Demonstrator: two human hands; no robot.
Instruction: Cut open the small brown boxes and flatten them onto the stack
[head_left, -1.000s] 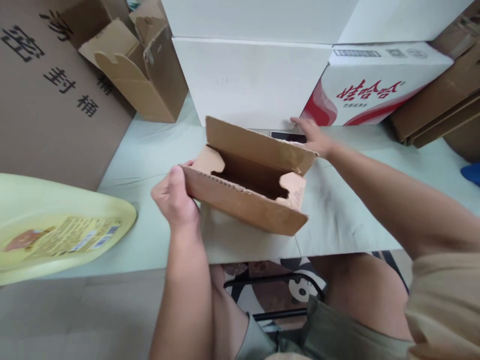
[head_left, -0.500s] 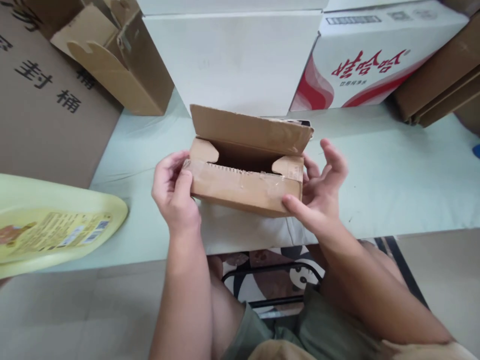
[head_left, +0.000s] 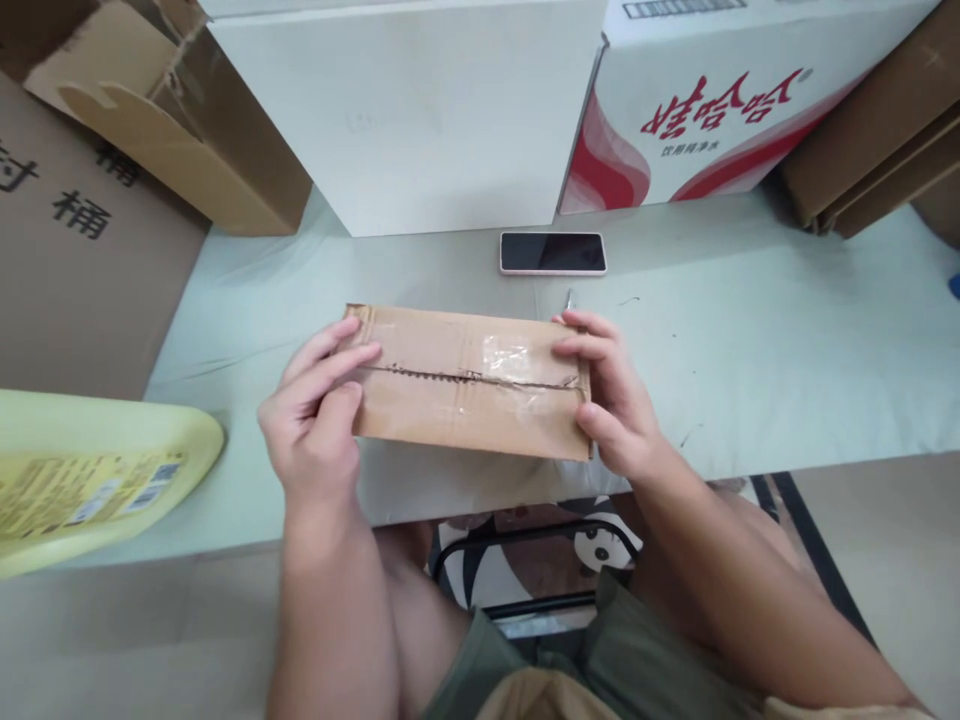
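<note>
A small brown cardboard box [head_left: 450,410] is between my two hands near the front edge of the table. Its flap lies closed, with a torn, jagged seam and shiny clear tape along the top. My left hand [head_left: 319,405] grips the left end, thumb at the near side and fingers over the top. At the right end, my right hand [head_left: 611,390] holds the box with its thumb at the near corner and fingers on the far part. Just beyond the right fingers, a small metal tip [head_left: 569,300] shows; the rest of it is hidden.
A phone [head_left: 552,254] lies behind the box on the pale green cloth [head_left: 750,330]. White cartons [head_left: 420,120] and a red-printed carton [head_left: 697,130] stand at the back. An open cardboard box [head_left: 225,150] is back left, a yellow bottle [head_left: 97,480] front left.
The raised flap of the box has come down and its opening is covered. Both hands now clasp the ends, and the phone behind has come into full view.
</note>
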